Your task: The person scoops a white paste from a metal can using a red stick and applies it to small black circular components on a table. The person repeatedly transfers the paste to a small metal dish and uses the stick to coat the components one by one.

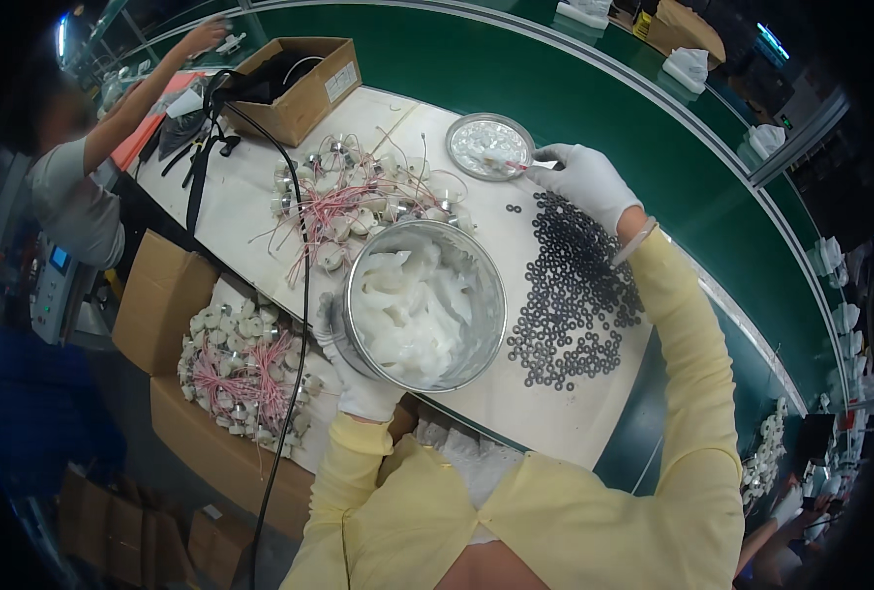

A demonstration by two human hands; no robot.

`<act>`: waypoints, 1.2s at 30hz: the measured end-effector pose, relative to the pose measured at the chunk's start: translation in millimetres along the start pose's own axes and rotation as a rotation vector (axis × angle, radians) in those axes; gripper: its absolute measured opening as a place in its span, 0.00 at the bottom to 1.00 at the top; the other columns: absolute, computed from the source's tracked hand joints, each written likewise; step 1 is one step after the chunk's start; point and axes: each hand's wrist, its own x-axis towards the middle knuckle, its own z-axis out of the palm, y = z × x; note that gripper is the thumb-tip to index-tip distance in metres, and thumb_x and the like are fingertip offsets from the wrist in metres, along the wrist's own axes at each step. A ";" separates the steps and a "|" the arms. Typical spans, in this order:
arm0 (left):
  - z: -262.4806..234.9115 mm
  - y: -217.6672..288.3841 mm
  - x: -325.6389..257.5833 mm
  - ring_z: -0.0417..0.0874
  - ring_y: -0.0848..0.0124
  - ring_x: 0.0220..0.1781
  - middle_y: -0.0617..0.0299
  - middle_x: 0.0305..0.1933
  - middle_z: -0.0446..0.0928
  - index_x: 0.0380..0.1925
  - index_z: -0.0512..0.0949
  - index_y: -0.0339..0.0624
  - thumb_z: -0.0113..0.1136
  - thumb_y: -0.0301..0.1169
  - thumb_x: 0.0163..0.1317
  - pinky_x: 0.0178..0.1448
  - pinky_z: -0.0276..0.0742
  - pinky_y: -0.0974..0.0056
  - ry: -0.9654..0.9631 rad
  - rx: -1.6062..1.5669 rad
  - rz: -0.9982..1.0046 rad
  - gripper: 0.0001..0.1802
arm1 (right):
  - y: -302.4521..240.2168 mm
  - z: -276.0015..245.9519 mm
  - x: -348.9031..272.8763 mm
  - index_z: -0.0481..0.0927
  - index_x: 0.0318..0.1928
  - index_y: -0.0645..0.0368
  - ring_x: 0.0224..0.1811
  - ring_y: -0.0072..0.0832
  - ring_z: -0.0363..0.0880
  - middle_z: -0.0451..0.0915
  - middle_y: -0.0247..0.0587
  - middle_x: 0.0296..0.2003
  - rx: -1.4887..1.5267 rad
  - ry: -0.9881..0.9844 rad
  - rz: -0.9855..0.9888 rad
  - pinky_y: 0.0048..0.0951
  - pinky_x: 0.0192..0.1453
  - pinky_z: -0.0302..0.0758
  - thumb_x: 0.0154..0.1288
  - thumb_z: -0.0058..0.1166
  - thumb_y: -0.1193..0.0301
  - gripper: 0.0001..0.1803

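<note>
My left hand (pixel 360 385), in a white glove with dark fingertips, is closed around the left side of a round metal tin (pixel 497 313). Thick white, grease-like paste (pixel 412 315) partly fills the tin. My right hand (pixel 592 185), gloved the same way, pinches a thin brush-like stick (pixel 515 165). Its far end rests in a shallow round metal dish (pixel 453 128) smeared with a pale, shiny substance. Below the right hand, many small black rings (pixel 574 295) lie spread over the white table (pixel 496 398).
Small motors with pink wires (pixel 343 202) are heaped behind the tin. More fill a cardboard box (pixel 186 418) at lower left. Another box (pixel 294 103) stands at the back. A black cable (pixel 306 246) crosses the table. A co-worker (pixel 78 187) reaches toward the green conveyor (pixel 407 64).
</note>
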 end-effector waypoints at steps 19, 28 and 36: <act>-15.4 -5.8 8.5 0.67 0.55 0.72 0.58 0.72 0.67 0.70 0.68 0.53 0.45 0.70 0.64 0.75 0.64 0.45 -0.146 -0.708 -0.108 0.44 | 26.2 -5.3 6.3 0.80 0.49 0.64 0.16 0.11 0.54 0.61 0.19 0.19 1.250 -0.457 0.421 0.18 0.24 0.55 0.79 0.48 0.64 0.15; 7.2 1.3 12.7 0.70 0.54 0.69 0.56 0.68 0.71 0.66 0.71 0.52 0.51 0.68 0.61 0.72 0.66 0.43 0.133 -0.111 -0.068 0.42 | -65.7 -68.3 -79.4 0.82 0.48 0.65 0.21 0.12 0.63 0.73 0.25 0.22 0.704 -0.209 0.128 0.17 0.27 0.61 0.74 0.54 0.66 0.14; 2.9 -3.7 12.5 0.71 0.53 0.67 0.55 0.67 0.72 0.65 0.73 0.51 0.53 0.67 0.60 0.72 0.67 0.43 -0.112 0.077 0.064 0.41 | -105.0 -24.8 -112.2 0.84 0.40 0.55 0.20 0.36 0.78 0.82 0.39 0.21 -0.201 0.087 -0.658 0.32 0.27 0.70 0.63 0.62 0.69 0.07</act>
